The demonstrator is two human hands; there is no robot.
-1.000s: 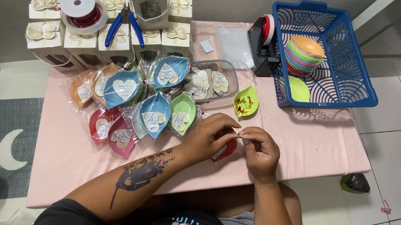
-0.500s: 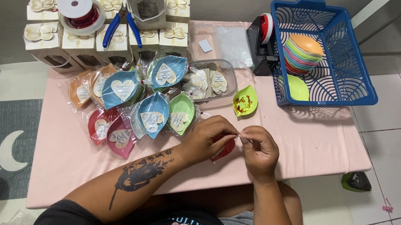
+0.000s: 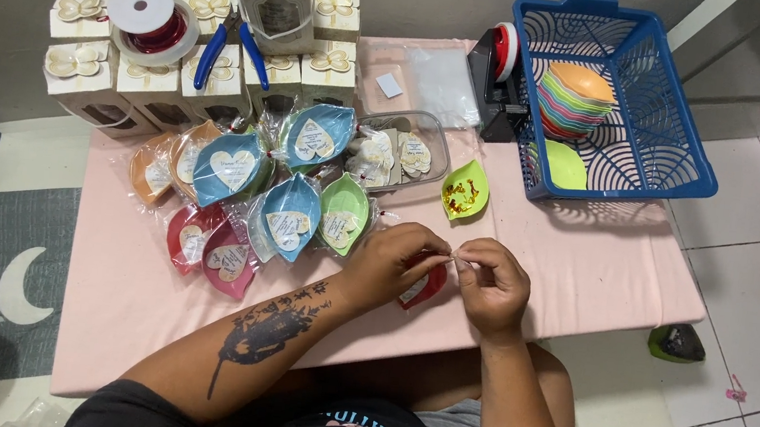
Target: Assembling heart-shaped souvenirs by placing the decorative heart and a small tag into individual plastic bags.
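Note:
My left hand [image 3: 398, 263] and my right hand [image 3: 489, 283] meet fingertip to fingertip above the pink table [image 3: 584, 265], pinching a thin tie at the top of a wrapped red leaf-shaped dish [image 3: 422, 287] that shows under my left palm. Left of my hands lies a pile of wrapped leaf dishes [image 3: 258, 195] in blue, green, red and orange, each with a heart tag. A yellow-green leaf dish [image 3: 464, 192] holding small red and gold bits sits just beyond my hands.
A blue basket [image 3: 640, 148] at the right holds a stack of coloured dishes [image 3: 572, 100]. A tape dispenser [image 3: 494, 79] stands beside it. White gift boxes [image 3: 148, 73], a ribbon spool [image 3: 147, 20], blue-handled pliers [image 3: 232, 44] and a clear tray [image 3: 401, 154] of tags line the back.
My hands stay together at the same spot, with small finger movements on the tie. The view has shifted slightly.

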